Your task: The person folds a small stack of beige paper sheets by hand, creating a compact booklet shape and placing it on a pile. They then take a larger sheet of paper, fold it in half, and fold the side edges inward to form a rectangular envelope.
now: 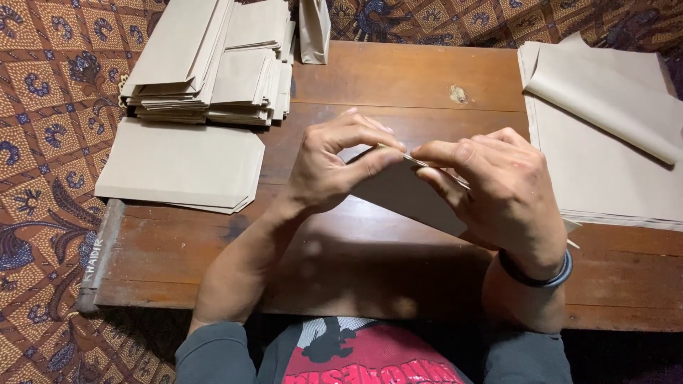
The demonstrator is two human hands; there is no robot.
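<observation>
At the centre of the frame, above a wooden tabletop (398, 78), the left hand (329, 167) and right hand (498, 192) each close a pinching grip on a folded brown paper sheet (405, 195), best creased with edges aligned and even pressure.

Packages seen: a stack of flat tan paper bags (213, 64) lay at the far left of the bench (398, 78). One tan paper bag (314, 28) stood upright at the far edge, just right of that stack. A folded tan paper bag (405, 192) was pinched between the left hand (331, 167) and the right hand (498, 192). No screens seen.
</observation>
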